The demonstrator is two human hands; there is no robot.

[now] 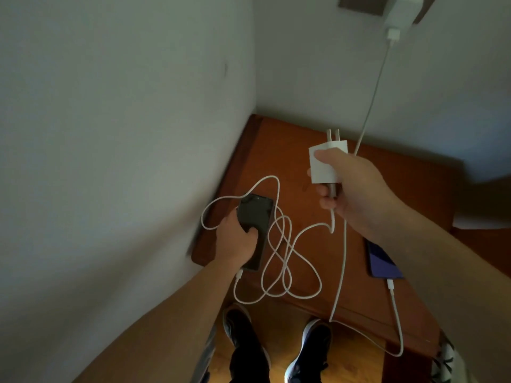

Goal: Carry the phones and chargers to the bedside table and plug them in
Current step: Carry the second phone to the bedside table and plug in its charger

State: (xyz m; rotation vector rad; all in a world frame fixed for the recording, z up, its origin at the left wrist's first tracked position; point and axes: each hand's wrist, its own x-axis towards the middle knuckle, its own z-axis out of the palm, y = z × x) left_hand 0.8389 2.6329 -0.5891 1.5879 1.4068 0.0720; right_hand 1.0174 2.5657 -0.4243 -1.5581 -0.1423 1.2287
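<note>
A: How far along are we?

B: Abt halfway, I'm judging. One charger (398, 16) is already sitting in the wall outlet (359, 5) at top, its cable (373, 98) running down and over the front edge, then looping back up into the blue phone (383, 262), which is lying near the front right of the surface (276, 150).

A: And the 2nd set?

B: Not plugged in yet. Right hand (356, 186) is holding the second charger (325, 164) above the middle of the surface, fingers clamped round it, prongs pointing up twd the wall. Left hand (237, 241) is gripping the black phone (255, 230), fingers closed on it, over the left edge. Its cable (276, 258) is hanging btwn them in loose loops, already connected at the phone end.

A: Room to move?

B: Tight-ish. Walls are closing in the left and back edges. Back half of the surface is looking bare, so there's space for the phone. Can't tell if the outlet has a free slot; it's cut off at the frame top. Loops could be snagging the other cable.
</note>
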